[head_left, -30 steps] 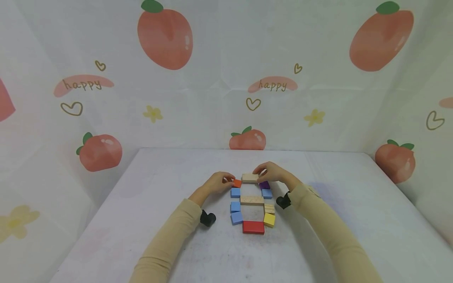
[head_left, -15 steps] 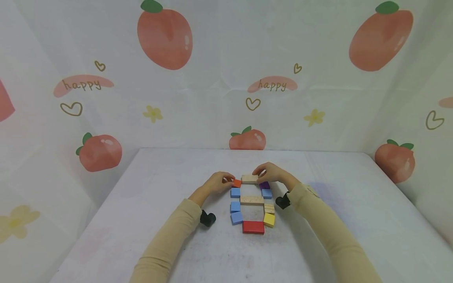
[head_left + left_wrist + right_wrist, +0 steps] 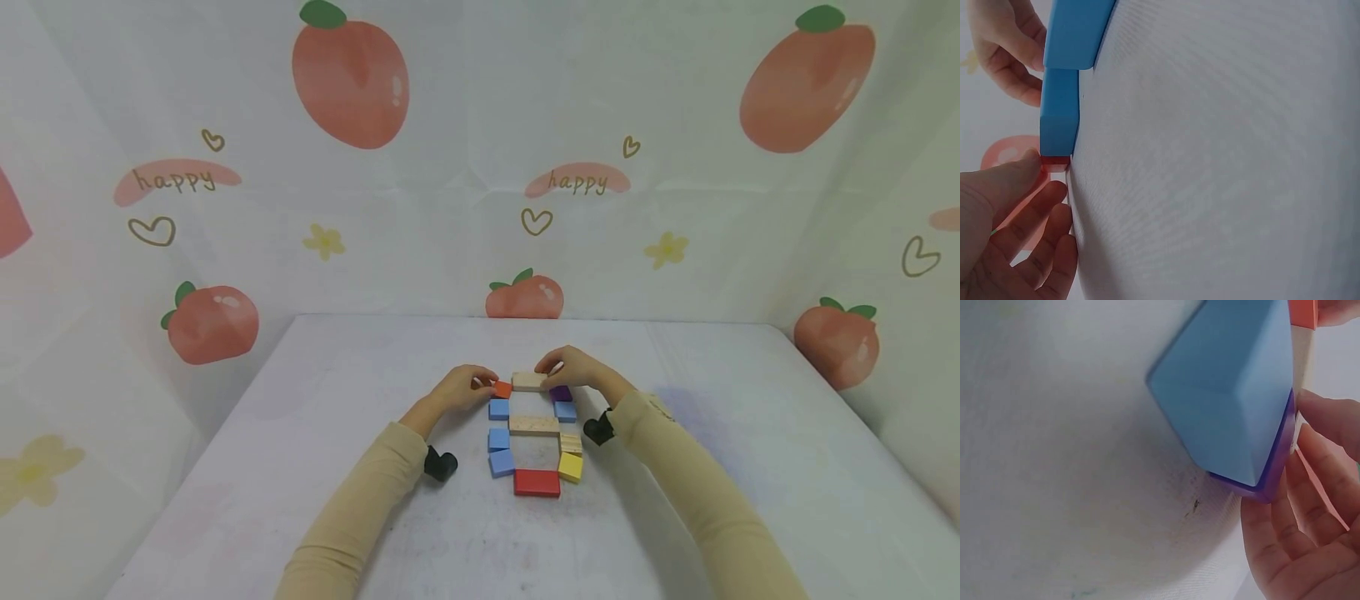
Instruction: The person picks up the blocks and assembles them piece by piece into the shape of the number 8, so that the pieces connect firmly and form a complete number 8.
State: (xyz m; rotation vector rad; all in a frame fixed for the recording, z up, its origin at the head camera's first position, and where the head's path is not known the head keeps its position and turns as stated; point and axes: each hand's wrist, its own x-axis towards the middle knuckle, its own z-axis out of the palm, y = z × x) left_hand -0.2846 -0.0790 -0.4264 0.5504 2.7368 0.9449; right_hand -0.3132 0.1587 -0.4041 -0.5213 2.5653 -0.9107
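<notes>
At the far left corner of a block outline, my left hand (image 3: 459,388) pinches a small orange block (image 3: 502,389) between thumb and fingers; in the left wrist view this block (image 3: 1055,164) shows as a thin red strip. My right hand (image 3: 583,369) grips the right end of a pale wooden block (image 3: 528,382) lying across the far end. Close under that hand sits a purple block (image 3: 560,392), partly covered. The right wrist view has the purple block (image 3: 1272,469) beside the hand's fingers, behind a large-looking blue block (image 3: 1229,387).
Blue blocks (image 3: 498,409) line the left side. On the right are a blue block (image 3: 566,412), a striped wooden block (image 3: 571,442) and a yellow block (image 3: 570,467). A speckled wooden bar (image 3: 534,426) crosses the middle; a red block (image 3: 537,482) lies nearest.
The pale wooden block has shifted slightly nearer, with my right hand moving along with it. My left hand stays at the orange block.
</notes>
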